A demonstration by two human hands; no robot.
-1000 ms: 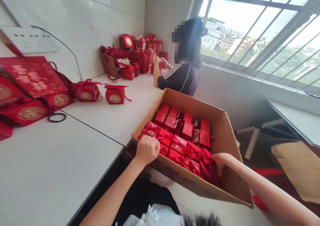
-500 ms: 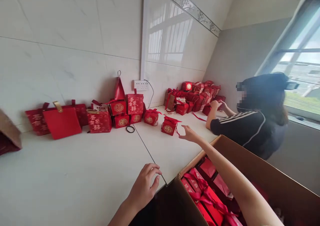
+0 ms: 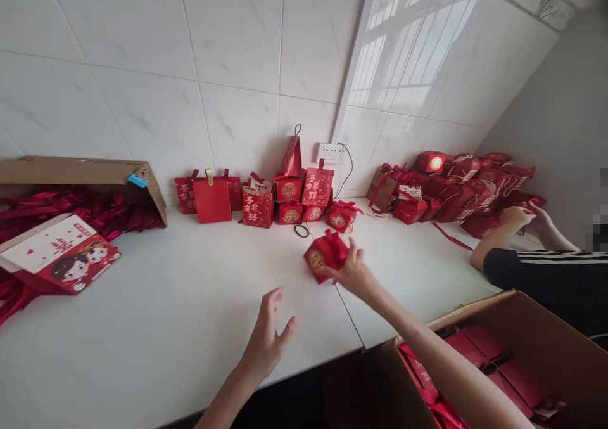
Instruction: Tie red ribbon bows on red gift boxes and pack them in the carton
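Moved since the frame half a second ago: one small red cube-shaped card box (image 3: 317,258) with a gold round emblem and red ribbon, now tilted in your right hand (image 3: 342,259) and closer to the thin black round band (image 3: 301,231), which serves as landmark. Position: just right of the band, on your side of it; whether the base touches the smooth white tabletop (image 3: 190,327), you cannot tell.

Right hand: your thumb and fingers pinch the box, thumb on the emblem side.
Left hand: your bare left hand (image 3: 268,337), thumb and fingers spread, holding nothing, nearer to you than the band.

Just behind the band: stacked red card boxes with gold emblems (image 3: 289,213).
Behind and right of the band, near: one red card box tied with red ribbon (image 3: 341,218), upright.
Left of the band: one red rectangular card bag with gold lettering (image 3: 257,208); farther left, one plain red flat card bag with a gold tab (image 3: 211,199).
Far left of the band: one brown cardboard carton (image 3: 80,170) bearing a blue clip (image 3: 137,180), red ribbons inside.
Right of the band and nearer to you: one open brown cardboard carton (image 3: 560,340) containing red card boxes (image 3: 513,372).
Far right of the band: a heap of red card boxes (image 3: 456,191), with a co-worker's hands (image 3: 517,218) beside it.
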